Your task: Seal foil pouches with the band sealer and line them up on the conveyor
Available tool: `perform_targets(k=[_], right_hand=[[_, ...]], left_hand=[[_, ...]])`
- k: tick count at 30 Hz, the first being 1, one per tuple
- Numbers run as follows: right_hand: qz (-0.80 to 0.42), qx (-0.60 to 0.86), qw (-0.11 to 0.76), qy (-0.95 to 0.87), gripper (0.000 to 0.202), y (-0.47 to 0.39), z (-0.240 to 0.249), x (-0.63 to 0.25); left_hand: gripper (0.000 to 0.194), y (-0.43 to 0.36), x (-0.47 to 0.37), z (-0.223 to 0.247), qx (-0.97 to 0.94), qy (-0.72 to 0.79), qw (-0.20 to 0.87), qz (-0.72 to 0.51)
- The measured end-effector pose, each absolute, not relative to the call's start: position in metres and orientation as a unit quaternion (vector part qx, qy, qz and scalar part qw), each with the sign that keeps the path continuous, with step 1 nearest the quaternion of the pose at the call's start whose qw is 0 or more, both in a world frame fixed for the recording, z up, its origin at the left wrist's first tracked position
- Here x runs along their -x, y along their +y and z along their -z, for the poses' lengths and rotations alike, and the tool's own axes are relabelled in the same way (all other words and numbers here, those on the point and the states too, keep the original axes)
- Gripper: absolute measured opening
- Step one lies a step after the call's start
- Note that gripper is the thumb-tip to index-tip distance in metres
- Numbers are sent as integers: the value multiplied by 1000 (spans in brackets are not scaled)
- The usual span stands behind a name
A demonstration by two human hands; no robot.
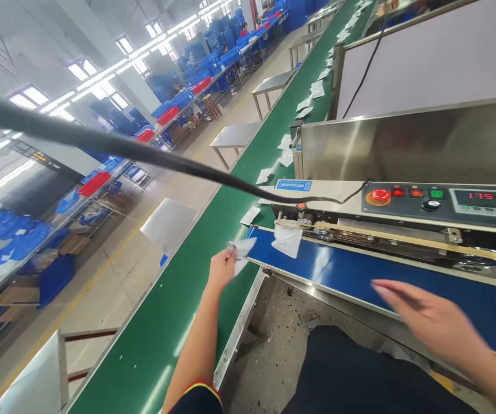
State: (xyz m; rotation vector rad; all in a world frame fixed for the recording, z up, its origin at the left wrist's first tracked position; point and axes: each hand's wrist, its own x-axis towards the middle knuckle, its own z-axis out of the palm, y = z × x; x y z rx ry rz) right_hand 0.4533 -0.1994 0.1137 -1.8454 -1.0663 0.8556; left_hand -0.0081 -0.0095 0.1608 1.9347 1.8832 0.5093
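My left hand reaches over the green conveyor belt, its fingers closed on a small white packet. Part of that packet is blurred. My right hand hovers at the near edge of the narrow blue belt, fingers stretched out with nothing in them, a little smeared by motion. Between the hands, another white packet lies at the left end of the blue belt, its top edge against the rollers of the sealing machine. A further packet rests on the green belt just beyond my left hand.
A black cable crosses the view to the machine. The control panel has a red button and reads 175. Several white packets line the green belt further off. Metal side tables stand left, with blue-and-red workstations and people beyond.
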Motion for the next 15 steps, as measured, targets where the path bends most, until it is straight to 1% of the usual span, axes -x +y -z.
perform_targets(k=[1,2,4,6,7,9,12,15], right_hand=[[-373,674,399,-497,54,-183,-124,-439],[-378,619,409,-554,55,-169,-134,-426],[-359,548,427,-623,51,-151,-152,-412],[-346,516,437,-650,43,-148,-160,-417],[-346,519,442,-645,42,-153,-159,-426],[-344,564,464,-590,47,-171,-149,-454],[-332,670,516,-419,57,-209,-125,-500],[-328,727,538,-272,61,-245,-105,-541]], left_hand=[[43,-20,-16,-172,-719,629,228,-189],[43,-31,-42,-181,-745,585,260,-190],[43,-52,-100,-192,-783,502,323,-179],[40,-74,-158,-191,-788,447,388,-169],[39,-84,-185,-187,-778,438,417,-172],[37,-104,-234,-171,-730,454,472,-196],[46,-131,-300,-139,-635,507,536,-229],[52,-153,-358,-115,-612,492,584,-206]])
